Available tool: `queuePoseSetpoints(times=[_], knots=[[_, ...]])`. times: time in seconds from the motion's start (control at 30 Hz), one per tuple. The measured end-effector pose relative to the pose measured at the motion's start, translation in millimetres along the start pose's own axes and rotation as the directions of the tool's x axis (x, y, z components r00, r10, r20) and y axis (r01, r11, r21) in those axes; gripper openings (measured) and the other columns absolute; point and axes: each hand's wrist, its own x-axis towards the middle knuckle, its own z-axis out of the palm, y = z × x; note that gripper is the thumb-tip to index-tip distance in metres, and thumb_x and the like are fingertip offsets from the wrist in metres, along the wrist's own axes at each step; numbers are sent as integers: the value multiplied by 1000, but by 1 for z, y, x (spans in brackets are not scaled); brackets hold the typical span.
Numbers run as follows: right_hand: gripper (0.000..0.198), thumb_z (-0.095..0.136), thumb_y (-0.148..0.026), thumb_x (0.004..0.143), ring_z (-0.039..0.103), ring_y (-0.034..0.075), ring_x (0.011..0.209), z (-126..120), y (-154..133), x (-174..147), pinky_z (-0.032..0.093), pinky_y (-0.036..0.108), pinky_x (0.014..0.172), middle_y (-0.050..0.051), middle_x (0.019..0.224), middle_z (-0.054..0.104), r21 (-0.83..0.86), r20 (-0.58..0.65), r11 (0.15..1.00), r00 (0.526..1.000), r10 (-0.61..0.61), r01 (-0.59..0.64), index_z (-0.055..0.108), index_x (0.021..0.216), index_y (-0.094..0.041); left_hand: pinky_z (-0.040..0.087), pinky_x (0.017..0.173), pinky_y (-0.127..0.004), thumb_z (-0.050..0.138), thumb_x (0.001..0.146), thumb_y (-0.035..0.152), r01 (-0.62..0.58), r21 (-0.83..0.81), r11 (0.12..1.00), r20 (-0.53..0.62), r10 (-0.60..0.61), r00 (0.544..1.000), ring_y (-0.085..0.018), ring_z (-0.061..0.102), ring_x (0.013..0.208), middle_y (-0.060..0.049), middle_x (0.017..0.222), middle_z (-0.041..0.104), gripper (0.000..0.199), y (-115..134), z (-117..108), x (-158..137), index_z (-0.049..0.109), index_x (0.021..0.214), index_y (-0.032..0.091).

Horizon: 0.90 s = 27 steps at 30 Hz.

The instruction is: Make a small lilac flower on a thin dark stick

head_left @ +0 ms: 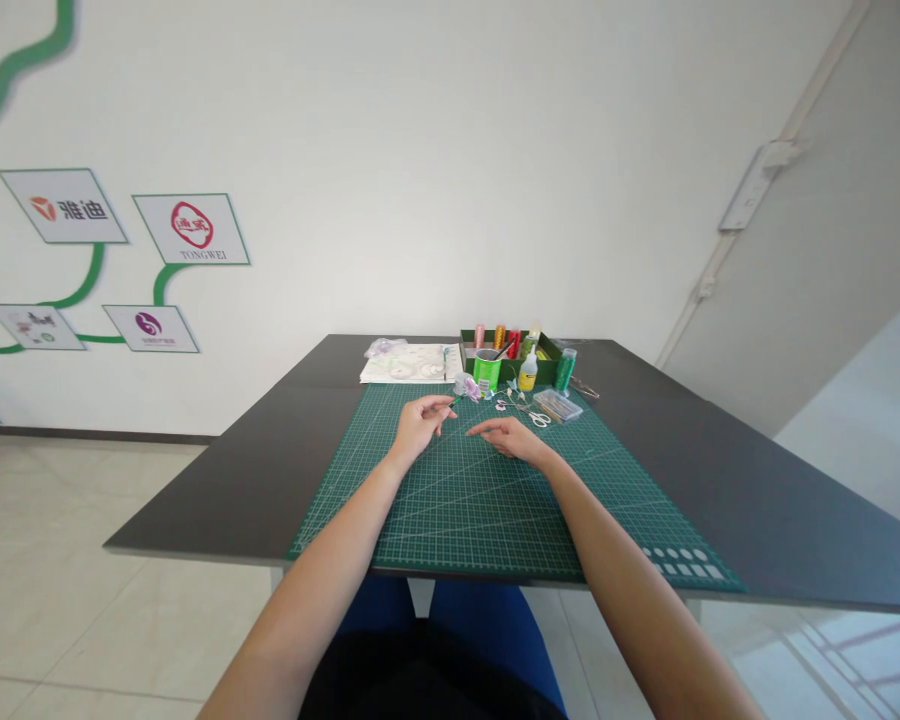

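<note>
My left hand [423, 420] is raised over the green cutting mat [450, 500], its thumb and fingers pinched on the thin green stem of a pale purple flower [466, 387]. The bloom points away from me, up and to the right. Just right of it, my right hand [510, 438] hovers over the mat with the index finger reaching left and the other fingers curled under. Its fingertips look pressed together; anything thin between them is too small to make out. White-handled scissors [540, 420] lie beyond the right hand, near small flower pieces on thin stems [516, 398].
A green can [487, 371] holding tools and a yellow glue bottle [527, 374] stand at the back. Behind them, a dark green box [547, 372] holds thread spools. A green spool [566, 370], a clear plastic case [559, 405] and white paper sheets [409, 364] lie around.
</note>
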Motion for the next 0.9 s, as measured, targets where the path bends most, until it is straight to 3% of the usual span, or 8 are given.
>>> queuePoseSetpoints(times=[0.9], knots=[[47,59,-35,82,22,8,41,1,-3,-1,17,23,43,-12,43,29,-44,7,999,1000,6,-6,74,115,-6,42,47,-23,70,80,28,-9,54,999,3,9,1000,-7,47,44,-9,82,78,31,3,1,-1,76,105,11]])
